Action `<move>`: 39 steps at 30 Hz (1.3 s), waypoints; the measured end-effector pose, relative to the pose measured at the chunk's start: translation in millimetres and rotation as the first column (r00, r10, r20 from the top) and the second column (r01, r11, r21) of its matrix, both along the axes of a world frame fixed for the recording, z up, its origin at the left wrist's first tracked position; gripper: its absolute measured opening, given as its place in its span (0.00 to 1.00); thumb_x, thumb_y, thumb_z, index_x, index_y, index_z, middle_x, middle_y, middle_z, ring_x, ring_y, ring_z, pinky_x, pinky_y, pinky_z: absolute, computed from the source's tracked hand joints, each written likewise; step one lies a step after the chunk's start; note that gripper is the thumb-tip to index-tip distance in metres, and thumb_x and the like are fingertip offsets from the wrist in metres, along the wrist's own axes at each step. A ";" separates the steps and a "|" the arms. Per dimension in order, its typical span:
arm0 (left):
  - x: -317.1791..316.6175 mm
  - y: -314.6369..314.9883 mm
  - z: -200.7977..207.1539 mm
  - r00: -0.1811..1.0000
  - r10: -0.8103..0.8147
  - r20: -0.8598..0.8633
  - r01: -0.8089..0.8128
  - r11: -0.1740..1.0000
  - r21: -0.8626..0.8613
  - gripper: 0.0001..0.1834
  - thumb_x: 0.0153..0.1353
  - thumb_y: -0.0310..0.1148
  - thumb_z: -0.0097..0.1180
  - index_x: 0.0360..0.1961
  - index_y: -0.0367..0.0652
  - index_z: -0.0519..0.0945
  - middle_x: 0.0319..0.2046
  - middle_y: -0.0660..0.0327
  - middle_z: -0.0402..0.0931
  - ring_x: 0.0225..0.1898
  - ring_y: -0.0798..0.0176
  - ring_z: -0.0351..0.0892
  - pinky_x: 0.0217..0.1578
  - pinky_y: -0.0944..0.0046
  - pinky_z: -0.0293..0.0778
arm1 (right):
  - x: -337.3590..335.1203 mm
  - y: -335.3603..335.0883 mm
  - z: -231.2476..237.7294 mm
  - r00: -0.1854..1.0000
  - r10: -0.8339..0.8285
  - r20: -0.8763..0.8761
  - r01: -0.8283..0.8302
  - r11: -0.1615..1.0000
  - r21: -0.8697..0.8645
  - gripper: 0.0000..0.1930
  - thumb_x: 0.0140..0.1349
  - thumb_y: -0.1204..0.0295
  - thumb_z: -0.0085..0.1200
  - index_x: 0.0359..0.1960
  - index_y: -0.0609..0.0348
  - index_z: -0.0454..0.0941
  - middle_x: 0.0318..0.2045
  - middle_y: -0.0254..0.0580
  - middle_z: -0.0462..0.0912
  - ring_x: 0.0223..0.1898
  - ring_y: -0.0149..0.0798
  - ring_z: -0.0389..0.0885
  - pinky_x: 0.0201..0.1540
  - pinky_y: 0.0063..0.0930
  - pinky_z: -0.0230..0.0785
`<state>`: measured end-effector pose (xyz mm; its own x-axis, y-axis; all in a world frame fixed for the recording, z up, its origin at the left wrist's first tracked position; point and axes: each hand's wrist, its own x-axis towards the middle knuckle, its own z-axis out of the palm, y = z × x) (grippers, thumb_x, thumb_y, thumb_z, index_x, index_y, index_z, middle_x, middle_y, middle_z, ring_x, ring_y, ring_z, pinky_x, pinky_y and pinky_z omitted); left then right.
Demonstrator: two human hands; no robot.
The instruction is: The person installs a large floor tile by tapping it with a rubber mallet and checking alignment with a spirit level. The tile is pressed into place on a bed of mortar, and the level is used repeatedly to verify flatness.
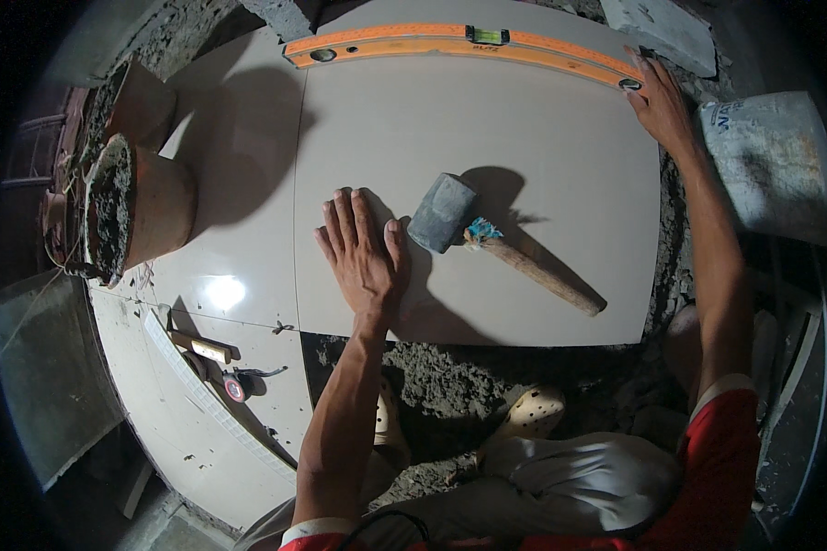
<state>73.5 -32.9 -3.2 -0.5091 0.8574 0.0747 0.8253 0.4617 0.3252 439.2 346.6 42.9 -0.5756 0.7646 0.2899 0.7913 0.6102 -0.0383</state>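
Note:
My left hand [363, 262] lies flat with its fingers stretched out on a large cream floor tile [542, 129]. To its right a rubber mallet [443, 213] rests on the same tile, its grey head toward the hand and its wooden handle slanting to the near right. Blue material is bunched where handle meets head. Across the tile's far part lies an orange spirit level [413, 43] with a green vial in the middle. My right hand [662, 106] grips the level's right end between thumb and fingers, arm stretched along the tile's right side.
At left, two mortar-crusted buckets [161, 207] stand on neighbouring tiles. Nearer lie a pale straight strip [193, 381], a small wooden-handled tool [202, 347] and a round black-and-red item [237, 386]. Wet mortar [450, 378] borders the tile's near edge. A white bucket [767, 165] is at right.

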 end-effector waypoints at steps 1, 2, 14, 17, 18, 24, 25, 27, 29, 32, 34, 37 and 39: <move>-0.1 0.1 -0.2 1.000 0.001 -0.007 -0.001 1.000 -0.004 0.39 0.76 0.54 0.40 0.80 0.42 0.59 0.81 0.48 0.50 0.83 0.44 0.40 0.80 0.38 0.32 | -1.0 -0.2 0.0 1.000 0.000 0.010 0.000 1.000 0.016 0.40 0.67 0.75 0.63 0.79 0.42 0.60 0.69 0.48 0.72 0.68 0.56 0.71 0.70 0.49 0.67; -0.1 0.1 -0.3 1.000 0.002 -0.004 -0.002 1.000 -0.003 0.39 0.76 0.55 0.40 0.80 0.42 0.59 0.81 0.48 0.50 0.83 0.44 0.40 0.80 0.38 0.32 | -3.1 0.3 -0.3 0.999 0.040 -0.016 -0.039 0.998 0.042 0.39 0.67 0.75 0.62 0.79 0.43 0.61 0.69 0.48 0.72 0.68 0.56 0.71 0.71 0.49 0.66; 0.0 0.2 -0.5 1.000 0.011 -0.021 -0.011 1.000 0.015 0.40 0.74 0.53 0.46 0.79 0.42 0.60 0.81 0.47 0.52 0.82 0.41 0.45 0.79 0.36 0.37 | -94.8 27.1 -14.9 0.985 0.103 0.140 -0.096 0.994 -0.058 0.28 0.75 0.64 0.54 0.75 0.49 0.67 0.68 0.47 0.75 0.69 0.52 0.71 0.72 0.46 0.65; 0.1 -0.4 -0.6 0.999 0.004 -0.049 -0.005 1.000 -0.012 0.40 0.73 0.53 0.46 0.79 0.42 0.61 0.80 0.47 0.53 0.82 0.41 0.45 0.79 0.36 0.37 | -116.1 28.5 -20.6 0.995 0.028 0.094 -0.008 0.978 -0.209 0.26 0.78 0.60 0.49 0.73 0.53 0.69 0.67 0.48 0.75 0.69 0.52 0.72 0.72 0.44 0.65; 0.5 -0.4 -0.8 0.999 0.008 -0.041 -0.009 1.000 -0.009 0.40 0.73 0.53 0.46 0.79 0.42 0.60 0.81 0.48 0.52 0.82 0.41 0.44 0.79 0.35 0.36 | -122.6 27.6 -23.0 0.995 0.049 0.085 -0.032 0.981 -0.192 0.26 0.78 0.59 0.48 0.72 0.54 0.69 0.67 0.49 0.75 0.69 0.52 0.72 0.72 0.44 0.65; 1.3 -0.1 0.1 1.000 0.023 0.009 -0.023 1.000 0.002 0.41 0.73 0.53 0.45 0.80 0.42 0.58 0.82 0.49 0.50 0.83 0.43 0.40 0.80 0.36 0.33 | -193.2 22.4 -34.1 0.975 0.220 -0.006 -0.218 0.964 -0.151 0.26 0.78 0.59 0.48 0.71 0.61 0.69 0.69 0.52 0.74 0.71 0.53 0.72 0.73 0.45 0.64; 1.4 0.0 0.4 0.999 0.027 0.017 -0.027 1.000 -0.009 0.41 0.73 0.53 0.45 0.80 0.42 0.58 0.82 0.49 0.49 0.83 0.43 0.40 0.80 0.36 0.33 | -208.9 21.2 -34.9 0.982 0.188 0.013 -0.182 0.962 -0.204 0.26 0.78 0.59 0.48 0.71 0.62 0.69 0.69 0.53 0.74 0.71 0.53 0.72 0.73 0.45 0.64; 1.5 -0.1 1.0 1.000 0.022 0.016 -0.022 1.000 0.001 0.42 0.73 0.54 0.46 0.80 0.42 0.57 0.82 0.49 0.49 0.83 0.43 0.40 0.80 0.36 0.33 | -243.1 16.7 -38.8 0.969 0.241 0.043 -0.234 0.964 -0.128 0.26 0.77 0.60 0.49 0.70 0.62 0.70 0.69 0.55 0.74 0.70 0.54 0.72 0.73 0.45 0.64; 1.8 0.0 1.0 0.999 0.032 0.033 -0.032 0.999 -0.009 0.42 0.73 0.55 0.46 0.80 0.42 0.58 0.82 0.49 0.48 0.83 0.43 0.39 0.80 0.35 0.33 | -269.5 14.8 -39.9 0.953 0.299 0.047 -0.291 0.948 -0.129 0.26 0.76 0.61 0.51 0.70 0.63 0.70 0.69 0.56 0.74 0.70 0.54 0.72 0.73 0.46 0.64; 1.8 -0.2 0.0 1.000 0.025 0.014 -0.026 0.999 0.042 0.41 0.73 0.54 0.48 0.79 0.42 0.58 0.80 0.48 0.51 0.82 0.40 0.43 0.79 0.34 0.38 | -307.3 13.1 -36.5 0.909 0.415 -0.041 -0.415 0.890 -0.189 0.28 0.74 0.61 0.55 0.70 0.63 0.70 0.69 0.57 0.75 0.70 0.55 0.73 0.72 0.47 0.65; 1.2 0.0 -1.5 0.999 0.028 0.019 -0.030 0.997 0.074 0.40 0.74 0.53 0.48 0.79 0.42 0.59 0.80 0.47 0.52 0.81 0.38 0.45 0.78 0.32 0.41 | -321.8 6.1 -30.5 0.887 0.447 -0.118 -0.462 0.866 -0.190 0.30 0.72 0.60 0.57 0.71 0.62 0.70 0.68 0.57 0.75 0.69 0.55 0.74 0.72 0.47 0.65; 0.7 -0.6 -4.2 0.999 0.033 0.034 -0.035 0.997 0.071 0.40 0.74 0.54 0.48 0.79 0.42 0.59 0.80 0.47 0.52 0.81 0.38 0.46 0.78 0.32 0.42 | -322.6 -7.9 -14.2 0.917 0.399 0.008 -0.390 0.900 -0.197 0.32 0.71 0.58 0.60 0.71 0.61 0.71 0.67 0.57 0.76 0.68 0.57 0.74 0.71 0.48 0.65; 0.5 -0.6 -6.2 0.999 0.035 0.017 -0.037 0.995 0.092 0.41 0.74 0.55 0.47 0.79 0.43 0.58 0.80 0.48 0.51 0.81 0.39 0.47 0.78 0.32 0.43 | -317.0 -14.8 -2.4 0.934 0.352 0.052 -0.332 0.914 -0.232 0.32 0.70 0.57 0.60 0.71 0.60 0.71 0.67 0.57 0.76 0.69 0.57 0.74 0.71 0.47 0.65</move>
<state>74.0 -33.5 -9.4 -0.5415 0.8282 0.1445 0.8030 0.4585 0.3808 122.3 331.8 40.6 -0.8291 0.5541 0.0742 0.5419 0.8292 -0.1372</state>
